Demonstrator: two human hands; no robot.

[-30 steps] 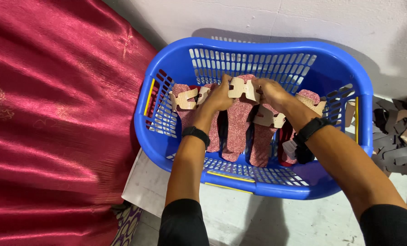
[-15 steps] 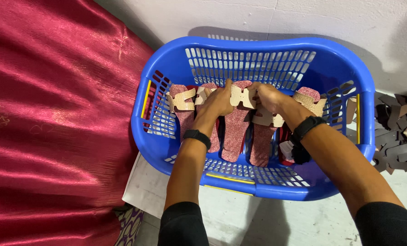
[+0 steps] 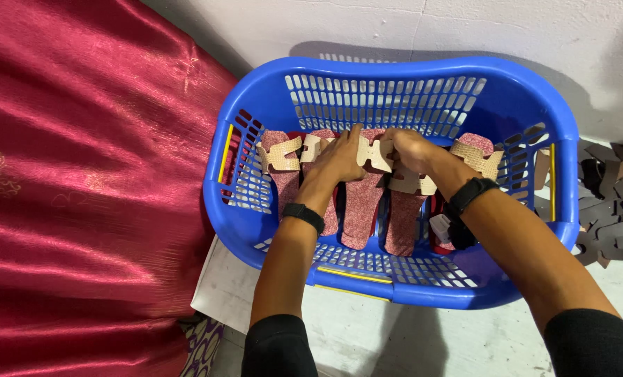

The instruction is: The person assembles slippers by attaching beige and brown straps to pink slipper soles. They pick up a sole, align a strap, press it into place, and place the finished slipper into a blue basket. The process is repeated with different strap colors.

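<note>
Here, tan strap [image 3: 376,153] between both hands' fingers [image 3: 353,139]

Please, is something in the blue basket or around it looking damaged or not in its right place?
Nothing stands out. The sandal soles lie side by side in the blue basket, and both hands, left and right, hold one tan strap piece.

Both forearms reaching forward, left hand [image 3: 340,155] and right hand [image 3: 408,148] side by side, each grip curled closed
</note>
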